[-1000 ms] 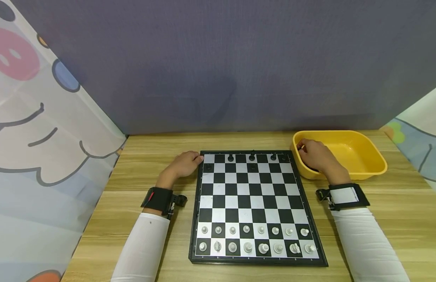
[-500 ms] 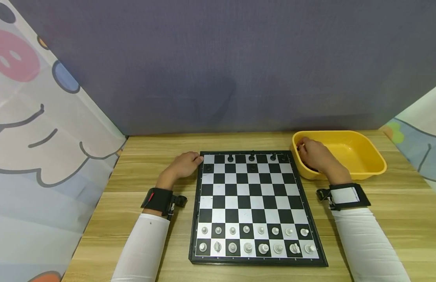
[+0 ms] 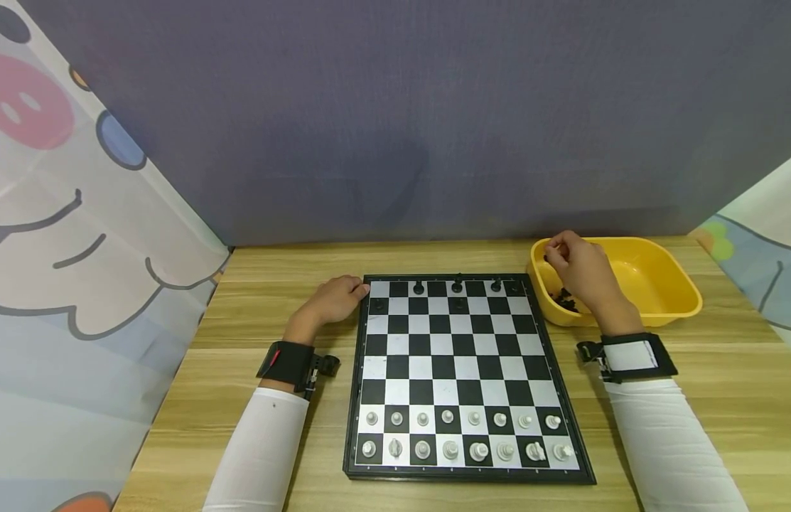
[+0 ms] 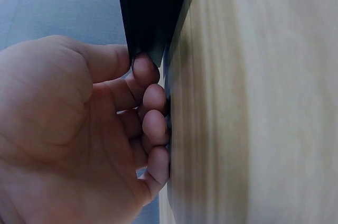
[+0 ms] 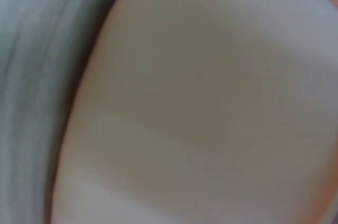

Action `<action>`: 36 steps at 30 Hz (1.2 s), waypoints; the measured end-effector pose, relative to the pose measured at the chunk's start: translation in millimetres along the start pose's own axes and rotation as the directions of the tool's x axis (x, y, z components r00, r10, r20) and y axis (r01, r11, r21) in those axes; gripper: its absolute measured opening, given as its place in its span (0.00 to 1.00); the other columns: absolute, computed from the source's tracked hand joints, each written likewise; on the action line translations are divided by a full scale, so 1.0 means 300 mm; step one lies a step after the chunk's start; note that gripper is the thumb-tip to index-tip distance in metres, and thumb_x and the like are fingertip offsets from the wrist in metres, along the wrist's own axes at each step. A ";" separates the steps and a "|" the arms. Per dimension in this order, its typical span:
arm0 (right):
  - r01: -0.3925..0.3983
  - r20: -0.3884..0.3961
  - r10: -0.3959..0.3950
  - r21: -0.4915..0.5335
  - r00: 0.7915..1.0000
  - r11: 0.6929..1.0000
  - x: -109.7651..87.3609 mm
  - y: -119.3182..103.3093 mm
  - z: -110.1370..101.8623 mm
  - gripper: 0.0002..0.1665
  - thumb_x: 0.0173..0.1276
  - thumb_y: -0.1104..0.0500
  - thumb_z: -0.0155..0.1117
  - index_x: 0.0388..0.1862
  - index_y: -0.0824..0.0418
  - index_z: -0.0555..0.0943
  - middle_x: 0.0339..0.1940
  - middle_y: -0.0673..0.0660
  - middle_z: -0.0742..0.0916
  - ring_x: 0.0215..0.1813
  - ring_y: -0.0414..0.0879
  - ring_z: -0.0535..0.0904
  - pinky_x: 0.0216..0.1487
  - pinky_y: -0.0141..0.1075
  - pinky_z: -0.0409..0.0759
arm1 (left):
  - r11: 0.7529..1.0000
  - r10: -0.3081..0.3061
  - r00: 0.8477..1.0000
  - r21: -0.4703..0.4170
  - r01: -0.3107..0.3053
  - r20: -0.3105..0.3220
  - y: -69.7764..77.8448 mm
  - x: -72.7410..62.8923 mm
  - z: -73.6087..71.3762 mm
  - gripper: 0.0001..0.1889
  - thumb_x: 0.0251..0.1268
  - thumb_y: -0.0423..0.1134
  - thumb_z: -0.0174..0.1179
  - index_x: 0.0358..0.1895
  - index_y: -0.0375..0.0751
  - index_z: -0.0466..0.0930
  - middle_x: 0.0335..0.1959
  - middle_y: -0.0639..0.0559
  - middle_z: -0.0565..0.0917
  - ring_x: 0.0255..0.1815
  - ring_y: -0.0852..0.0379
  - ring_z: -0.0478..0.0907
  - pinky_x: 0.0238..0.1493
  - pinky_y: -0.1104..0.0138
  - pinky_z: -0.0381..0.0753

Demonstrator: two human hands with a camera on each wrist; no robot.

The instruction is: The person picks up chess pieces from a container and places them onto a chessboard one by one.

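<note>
My left hand is at the far left corner of the chessboard, thumb and index finger pinching its edge. In the left wrist view the other fingers curl against the wooden table beside it. Over the left part of a yellow basin, my right hand pinches a small black chess piece, mostly hidden by the fingers. Below that hand, more black pieces lie in the basin. Only blurred skin and a sleeve fill the right wrist view.
Two rows of white chess pieces stand along the board's near side. Several black pieces stand on its two far rows. A grey panel rises behind the wooden table, and a patterned curtain hangs at the left.
My right hand has risen from down in the basin with a black chess piece between its fingers, uncovering the pieces beneath. The left hand and the board have stayed in place.
</note>
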State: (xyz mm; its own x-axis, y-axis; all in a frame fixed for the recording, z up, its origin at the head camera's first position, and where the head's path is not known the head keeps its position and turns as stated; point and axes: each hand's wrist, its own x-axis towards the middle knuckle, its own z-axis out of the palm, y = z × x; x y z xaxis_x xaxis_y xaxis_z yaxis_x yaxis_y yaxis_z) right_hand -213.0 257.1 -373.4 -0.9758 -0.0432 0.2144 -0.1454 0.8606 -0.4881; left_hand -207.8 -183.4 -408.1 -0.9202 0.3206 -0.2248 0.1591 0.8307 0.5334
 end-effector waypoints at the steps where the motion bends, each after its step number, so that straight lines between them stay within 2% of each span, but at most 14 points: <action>1: 0.006 -0.009 -0.006 0.000 1.000 1.000 0.000 -0.002 0.000 0.15 0.80 0.55 0.55 0.49 0.67 0.79 0.34 0.63 0.83 0.31 0.53 0.76 0.30 0.36 0.71 | 1.000 0.000 1.000 0.003 0.000 0.001 -0.001 0.001 0.001 0.19 0.85 0.48 0.41 0.37 0.43 0.74 0.40 0.44 0.80 0.55 0.41 0.78 0.68 0.41 0.66; 5: 0.040 -0.041 -0.040 0.007 0.998 0.999 0.001 -0.012 -0.001 0.10 0.74 0.58 0.60 0.43 0.66 0.80 0.33 0.63 0.85 0.35 0.53 0.78 0.35 0.36 0.72 | 1.000 0.004 1.000 0.008 -0.004 0.001 -0.004 0.002 0.003 0.18 0.85 0.48 0.41 0.38 0.43 0.75 0.43 0.43 0.80 0.59 0.39 0.78 0.70 0.39 0.64; 9: 0.057 -0.056 -0.056 0.020 0.997 0.998 0.000 -0.026 -0.003 0.08 0.72 0.60 0.64 0.42 0.66 0.80 0.33 0.63 0.85 0.35 0.53 0.77 0.35 0.34 0.71 | 1.000 0.003 1.000 0.000 -0.003 0.002 -0.003 0.001 0.004 0.19 0.85 0.48 0.41 0.40 0.41 0.76 0.45 0.42 0.81 0.59 0.39 0.78 0.68 0.41 0.67; 13: 0.084 -0.073 -0.082 0.029 0.994 0.996 -0.002 -0.042 -0.007 0.08 0.70 0.62 0.68 0.42 0.67 0.81 0.34 0.64 0.85 0.35 0.53 0.77 0.34 0.31 0.70 | 1.000 0.000 1.000 0.000 0.000 0.001 0.002 -0.001 0.002 0.20 0.85 0.49 0.41 0.50 0.38 0.79 0.59 0.38 0.81 0.69 0.36 0.74 0.72 0.43 0.66; 15: 0.103 -0.082 -0.100 0.033 0.992 0.994 -0.002 -0.054 -0.011 0.08 0.69 0.63 0.69 0.42 0.67 0.82 0.34 0.64 0.86 0.34 0.53 0.78 0.34 0.31 0.70 | 1.000 0.001 1.000 0.002 -0.001 0.000 0.003 -0.001 0.001 0.21 0.85 0.49 0.40 0.54 0.37 0.79 0.63 0.37 0.80 0.71 0.36 0.72 0.73 0.43 0.66; 18: 0.125 -0.080 -0.122 0.033 0.989 0.992 -0.006 -0.073 -0.014 0.08 0.69 0.63 0.70 0.42 0.66 0.83 0.35 0.65 0.86 0.35 0.54 0.79 0.35 0.35 0.72 | 1.000 -0.001 1.000 0.006 0.001 -0.002 0.005 -0.002 -0.001 0.22 0.85 0.49 0.40 0.55 0.37 0.79 0.63 0.37 0.80 0.71 0.36 0.72 0.72 0.44 0.67; 23: 0.161 -0.064 -0.160 0.014 0.985 0.987 -0.013 -0.105 -0.013 0.07 0.70 0.62 0.70 0.43 0.65 0.85 0.38 0.64 0.86 0.37 0.55 0.80 0.37 0.42 0.74 | 1.000 -0.004 1.000 0.005 0.004 0.000 0.007 -0.001 -0.001 0.20 0.85 0.49 0.40 0.47 0.39 0.78 0.51 0.39 0.82 0.61 0.39 0.77 0.65 0.47 0.71; 25: 0.181 -0.067 -0.181 0.004 0.981 0.983 -0.016 -0.114 -0.012 0.06 0.71 0.62 0.70 0.43 0.65 0.86 0.38 0.62 0.86 0.36 0.53 0.80 0.36 0.41 0.73 | 1.000 -0.004 1.000 0.005 0.004 0.002 0.007 0.001 -0.001 0.19 0.85 0.49 0.40 0.43 0.40 0.77 0.46 0.40 0.81 0.56 0.41 0.77 0.62 0.48 0.72; 29: 0.215 -0.058 -0.215 0.005 0.975 0.977 -0.020 -0.129 -0.009 0.06 0.72 0.61 0.69 0.42 0.64 0.87 0.35 0.60 0.87 0.31 0.50 0.76 0.32 0.37 0.71 | 1.000 0.000 1.000 0.012 0.000 -0.004 0.004 0.004 0.001 0.19 0.85 0.48 0.41 0.42 0.41 0.77 0.46 0.42 0.81 0.57 0.41 0.78 0.64 0.46 0.71; 33: 0.238 -0.008 -0.238 0.011 0.971 0.971 -0.023 -0.143 -0.008 0.08 0.75 0.59 0.65 0.43 0.63 0.87 0.36 0.60 0.88 0.31 0.50 0.76 0.34 0.39 0.73 | 1.000 0.001 1.000 0.018 -0.001 -0.004 0.001 0.006 0.001 0.19 0.85 0.49 0.40 0.41 0.41 0.76 0.43 0.42 0.81 0.55 0.41 0.78 0.64 0.45 0.71; 36: 0.254 0.061 -0.254 0.003 0.965 0.967 -0.025 -0.151 -0.008 0.09 0.77 0.60 0.63 0.44 0.63 0.87 0.40 0.60 0.89 0.35 0.50 0.79 0.39 0.44 0.77 | 1.000 0.001 1.000 0.016 -0.001 -0.005 0.000 0.006 0.001 0.19 0.85 0.49 0.40 0.42 0.40 0.77 0.46 0.41 0.82 0.58 0.40 0.78 0.64 0.45 0.71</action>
State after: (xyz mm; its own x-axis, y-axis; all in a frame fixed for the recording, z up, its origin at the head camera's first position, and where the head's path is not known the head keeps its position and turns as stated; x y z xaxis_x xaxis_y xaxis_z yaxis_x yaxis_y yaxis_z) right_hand -198.8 219.5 -350.9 -0.9150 -0.2910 0.2793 -0.3890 0.8196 -0.4205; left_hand -209.2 -182.6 -408.8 -0.9218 0.3188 -0.2205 0.1651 0.8375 0.5208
